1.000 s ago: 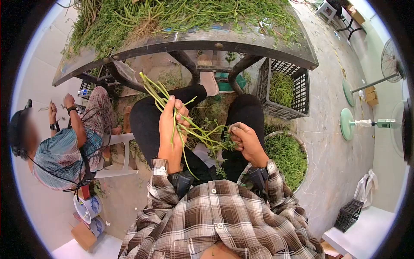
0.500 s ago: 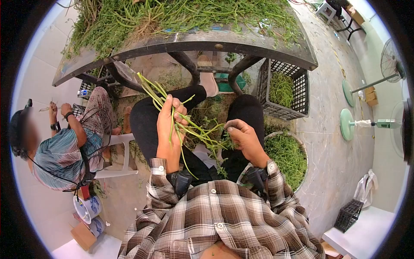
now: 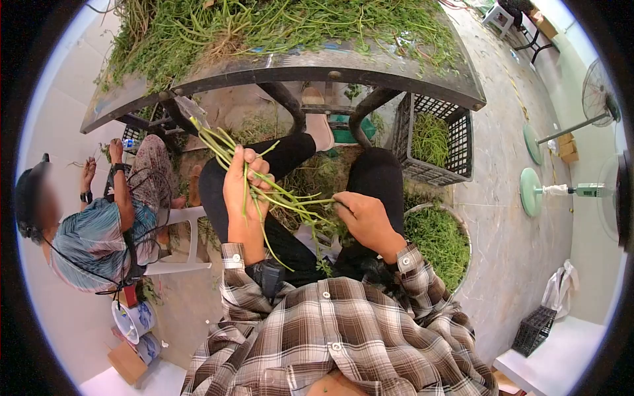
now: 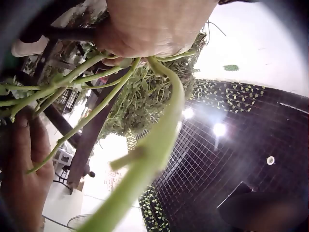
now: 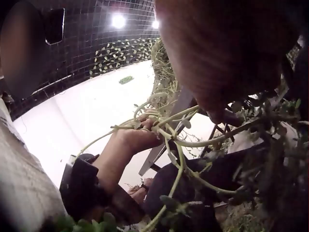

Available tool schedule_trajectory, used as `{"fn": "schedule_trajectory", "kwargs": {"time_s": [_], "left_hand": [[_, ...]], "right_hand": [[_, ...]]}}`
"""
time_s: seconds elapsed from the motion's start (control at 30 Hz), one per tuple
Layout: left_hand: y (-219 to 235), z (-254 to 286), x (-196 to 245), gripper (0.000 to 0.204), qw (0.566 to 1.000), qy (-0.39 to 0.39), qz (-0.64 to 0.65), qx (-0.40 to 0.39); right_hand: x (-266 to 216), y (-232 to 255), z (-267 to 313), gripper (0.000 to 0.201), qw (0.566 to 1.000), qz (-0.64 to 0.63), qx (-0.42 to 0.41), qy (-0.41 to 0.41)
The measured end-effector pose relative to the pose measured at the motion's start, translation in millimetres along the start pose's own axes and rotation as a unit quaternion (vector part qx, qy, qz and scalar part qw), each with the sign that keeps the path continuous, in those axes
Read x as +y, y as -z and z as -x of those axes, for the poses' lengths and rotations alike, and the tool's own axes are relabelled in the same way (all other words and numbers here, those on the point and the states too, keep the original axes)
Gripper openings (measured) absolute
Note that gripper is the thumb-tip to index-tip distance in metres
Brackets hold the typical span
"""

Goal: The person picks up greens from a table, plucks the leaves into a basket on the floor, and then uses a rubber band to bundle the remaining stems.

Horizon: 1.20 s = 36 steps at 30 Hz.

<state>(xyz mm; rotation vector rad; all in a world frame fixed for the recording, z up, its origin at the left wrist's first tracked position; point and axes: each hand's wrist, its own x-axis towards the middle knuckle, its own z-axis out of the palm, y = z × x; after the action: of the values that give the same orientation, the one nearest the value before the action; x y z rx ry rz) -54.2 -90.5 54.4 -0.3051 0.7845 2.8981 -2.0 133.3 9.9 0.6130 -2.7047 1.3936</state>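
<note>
My left hand (image 3: 243, 191) grips a bunch of green stems (image 3: 218, 143), whose thick ends point up and left while thinner leafy parts spread to the right over the lap. At the right side of this bunch, my right hand (image 3: 367, 223) pinches one stem between thumb and fingers. Long stems (image 4: 87, 72) run from under the left hand (image 4: 159, 26) towards the right hand (image 4: 26, 174) in the left wrist view. The right wrist view has the left hand (image 5: 128, 145) round the stems, with the right hand (image 5: 222, 48) close to the camera.
A table (image 3: 284, 71) piled with greens (image 3: 277, 26) stands in front. Below its right side is a black crate (image 3: 439, 165) with stems; a round container (image 3: 467, 244) of greens is beside the right knee. Another person (image 3: 99, 231) sits at left. Fans (image 3: 598, 99) stand at right.
Both hands have moved left, the left one with the stems. The right hand has turned and now pinches a stem stretched out straighter. The seated person's hands have moved.
</note>
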Motion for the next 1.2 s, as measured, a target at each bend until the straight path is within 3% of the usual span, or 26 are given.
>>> {"fn": "schedule_trajectory", "kwargs": {"time_s": [0.1, 0.27, 0.33, 0.37, 0.43, 0.47, 0.57, 0.67, 0.7, 0.73, 0.77, 0.8, 0.87, 0.93, 1.07, 1.13, 1.2], "left_hand": [[0, -1, 8, 0.029, 0.998, -0.050, -0.018, 0.028], [-5, 1, 2, 0.029, 0.998, -0.045, -0.012, 0.030], [-6, 1, -3, 0.029, 0.999, -0.032, 0.002, 0.016], [-6, 2, -6, 0.029, 1.000, -0.022, 0.015, 0.001], [-14, 3, -13, 0.029, 1.000, -0.025, -0.009, 0.009], [-19, 4, -18, 0.029, 0.999, -0.028, -0.022, 0.011], [-27, 5, -30, 0.029, 0.999, -0.017, -0.034, 0.014], [-34, 8, -33, 0.028, 1.000, -0.008, -0.029, 0.001], [-39, 10, -28, 0.028, 0.998, -0.031, -0.041, 0.040], [-40, 9, -22, 0.027, 0.994, -0.053, -0.054, 0.078], [-31, 6, -5, 0.026, 0.987, -0.115, -0.066, 0.086], [-17, 4, 16, 0.025, 0.988, -0.149, -0.045, 0.004], [-5, 8, 44, 0.026, 0.985, -0.166, 0.006, -0.043], [1, 10, 54, 0.025, 0.983, -0.163, 0.028, -0.086], [5, 1, 42, 0.026, 0.980, -0.136, 0.072, -0.126], [3, -2, 36, 0.028, 0.980, -0.121, 0.082, -0.134], [1, -4, 34, 0.028, 0.980, -0.112, 0.088, -0.139]], "right_hand": [[3, 9, 3, 0.015, 0.999, 0.034, 0.013, 0.000], [0, 20, 5, 0.010, 0.999, 0.016, 0.041, -0.030], [-5, 32, 0, 0.011, 0.987, -0.073, 0.078, -0.120], [-3, 35, 0, 0.011, 0.987, -0.073, 0.078, -0.120], [0, 39, -1, 0.013, 0.984, -0.046, 0.097, -0.145], [8, 37, 0, 0.014, 0.988, 0.005, 0.128, -0.090], [19, 42, 0, 0.014, 0.981, 0.104, 0.149, -0.071], [25, 51, 4, 0.015, 0.975, 0.118, 0.170, -0.081], [29, 56, 6, 0.015, 0.968, 0.137, 0.187, -0.093], [48, 72, 16, 0.017, 0.961, 0.192, 0.171, -0.103], [72, 85, 30, 0.019, 0.935, 0.181, 0.206, -0.226], [94, 101, 49, 0.019, 0.925, 0.170, 0.252, -0.227], [134, 125, 92, 0.022, 0.899, 0.216, 0.277, -0.262], [141, 140, 122, 0.024, 0.881, 0.237, 0.226, -0.342], [167, 141, 187, 0.024, 0.864, 0.245, 0.178, -0.403], [175, 137, 211, 0.025, 0.827, 0.303, 0.075, -0.467], [172, 132, 217, 0.025, 0.839, 0.301, 0.105, -0.440]]}}
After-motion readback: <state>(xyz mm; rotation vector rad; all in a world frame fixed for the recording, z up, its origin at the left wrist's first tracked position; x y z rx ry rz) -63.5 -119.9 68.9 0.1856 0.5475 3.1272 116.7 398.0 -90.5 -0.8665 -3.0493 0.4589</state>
